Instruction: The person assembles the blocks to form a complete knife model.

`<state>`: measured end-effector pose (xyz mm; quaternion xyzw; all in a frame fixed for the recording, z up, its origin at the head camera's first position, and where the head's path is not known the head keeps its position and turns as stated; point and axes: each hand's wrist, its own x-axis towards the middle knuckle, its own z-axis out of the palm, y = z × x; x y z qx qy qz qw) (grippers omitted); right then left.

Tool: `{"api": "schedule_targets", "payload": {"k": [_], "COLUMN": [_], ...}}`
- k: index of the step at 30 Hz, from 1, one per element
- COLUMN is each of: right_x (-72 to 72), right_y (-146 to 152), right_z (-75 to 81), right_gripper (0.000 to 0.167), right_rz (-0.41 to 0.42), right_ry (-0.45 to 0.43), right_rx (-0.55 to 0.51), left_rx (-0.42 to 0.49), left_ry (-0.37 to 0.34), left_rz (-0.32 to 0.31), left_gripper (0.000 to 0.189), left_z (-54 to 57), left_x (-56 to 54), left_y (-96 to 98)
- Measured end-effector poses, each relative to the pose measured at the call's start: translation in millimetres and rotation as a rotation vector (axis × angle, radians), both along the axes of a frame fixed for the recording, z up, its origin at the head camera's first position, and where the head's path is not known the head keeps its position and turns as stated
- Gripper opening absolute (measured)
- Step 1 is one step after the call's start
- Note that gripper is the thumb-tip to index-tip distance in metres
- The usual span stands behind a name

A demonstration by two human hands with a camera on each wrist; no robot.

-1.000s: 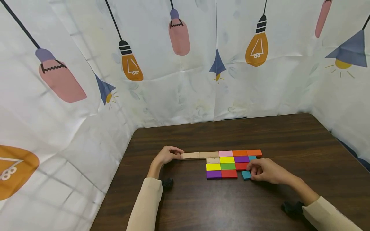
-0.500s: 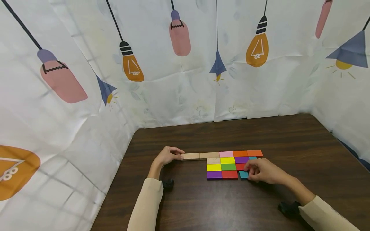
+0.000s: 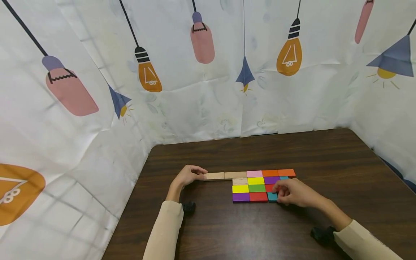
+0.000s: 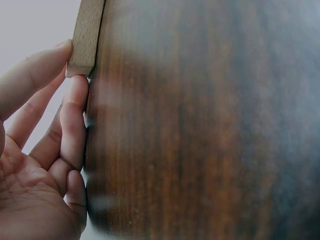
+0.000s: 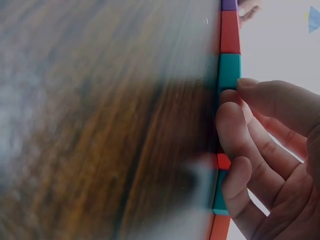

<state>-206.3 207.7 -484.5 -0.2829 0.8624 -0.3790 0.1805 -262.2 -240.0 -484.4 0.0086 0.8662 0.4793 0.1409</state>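
My left hand (image 3: 188, 176) holds the left end of a plain wooden block (image 3: 214, 176), the leftmost in the far row. In the left wrist view, the thumb touches that wooden block (image 4: 86, 37) and the fingers bunch at its end. With thumb and fingertips my right hand (image 3: 297, 192) pinches a teal block (image 3: 272, 196) at the right end of the near row. The right wrist view shows this teal block (image 5: 230, 70) right against a red block (image 5: 230, 32). Behind the right hand, another red block (image 3: 269, 187) is partly hidden.
Several coloured blocks lie flat in close rows, among them a green block (image 3: 256, 188), a pink block (image 3: 254, 173) and an orange block (image 3: 286, 172). They rest on a dark wood table (image 3: 221, 231). A patterned white curtain (image 3: 208, 104) hangs around its far edges.
My right hand has slid the teal block left, closing the gap to the red block in the near row. The left hand stays at the end of the wooden block.
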Motion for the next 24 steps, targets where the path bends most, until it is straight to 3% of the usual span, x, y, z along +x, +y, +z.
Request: {"api": "schedule_targets", "payload": {"k": [24], "right_x": [-0.7], "right_y": [-5.6], "right_z": [1.9], "right_gripper": [0.018], "right_rz": [-0.014], "right_ry": [-0.002], "right_rx": [0.028], "left_rx": [0.0], "left_ry": [-0.011], "left_rz": [0.009], "left_gripper": [0.018], "left_z": [0.5], "left_x": [2.2], "left_y": [-0.8]}}
